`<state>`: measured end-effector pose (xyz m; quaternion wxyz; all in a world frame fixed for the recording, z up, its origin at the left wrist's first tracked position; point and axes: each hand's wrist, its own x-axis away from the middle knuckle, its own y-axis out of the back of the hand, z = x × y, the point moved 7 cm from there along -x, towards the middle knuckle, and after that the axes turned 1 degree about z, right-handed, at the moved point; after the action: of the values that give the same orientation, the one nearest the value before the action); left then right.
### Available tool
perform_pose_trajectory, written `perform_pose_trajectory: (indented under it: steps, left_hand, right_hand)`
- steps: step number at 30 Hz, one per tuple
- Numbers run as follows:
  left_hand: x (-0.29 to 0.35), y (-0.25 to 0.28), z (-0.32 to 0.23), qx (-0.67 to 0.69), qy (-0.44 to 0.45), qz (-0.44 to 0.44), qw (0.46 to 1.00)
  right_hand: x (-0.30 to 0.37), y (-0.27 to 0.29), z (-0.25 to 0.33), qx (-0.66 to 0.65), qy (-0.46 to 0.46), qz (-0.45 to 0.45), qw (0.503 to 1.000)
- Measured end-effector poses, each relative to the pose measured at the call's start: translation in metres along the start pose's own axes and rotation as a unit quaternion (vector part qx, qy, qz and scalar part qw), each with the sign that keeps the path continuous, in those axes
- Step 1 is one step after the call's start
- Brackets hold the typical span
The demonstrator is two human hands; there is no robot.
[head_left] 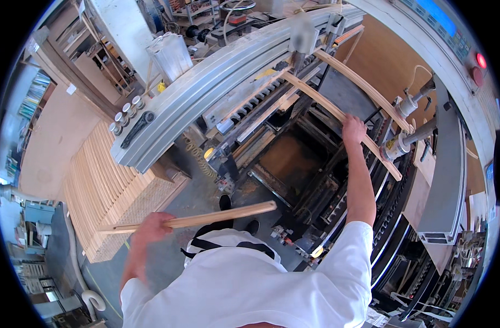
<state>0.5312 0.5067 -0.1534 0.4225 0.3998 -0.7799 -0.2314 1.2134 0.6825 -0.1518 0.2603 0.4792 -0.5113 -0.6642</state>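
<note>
My left hand (152, 227) is closed round a long, narrow wooden strip (222, 215), held low in front of my body. Its left end reaches over a stack of similar strips (110, 183). My right arm stretches forward over the machine. There my right hand (353, 130) is closed on a second wooden strip (317, 97), which lies across the machine under a metal cylinder clamp (394, 148). Farther back, a third wooden strip (365, 86) spans the machine beside another cylinder clamp (407, 105). The undersides of both my hands are hidden.
A thick grey metal beam (217, 76) arches over the left side of the machine. Below the strips is a dark recessed frame (291, 156) with rails and racks. A control panel with a lit red button (481, 60) stands at the upper right. A pale hose (75, 257) runs along the floor.
</note>
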Motion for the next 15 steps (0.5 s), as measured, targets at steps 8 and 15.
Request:
perform_pose_trajectory:
  steps: [8,15]
  left_hand:
    - [0.082,0.015,0.136,0.101,0.175,-0.034,0.979]
    - [0.192,0.026,0.261,0.133,0.257,-0.121,0.949]
  right_hand:
    - [-0.010,-0.005,-0.005,0.031,-0.028,0.047,0.998]
    - [0.008,0.040,0.051,-0.142,-0.001,-0.073,0.987]
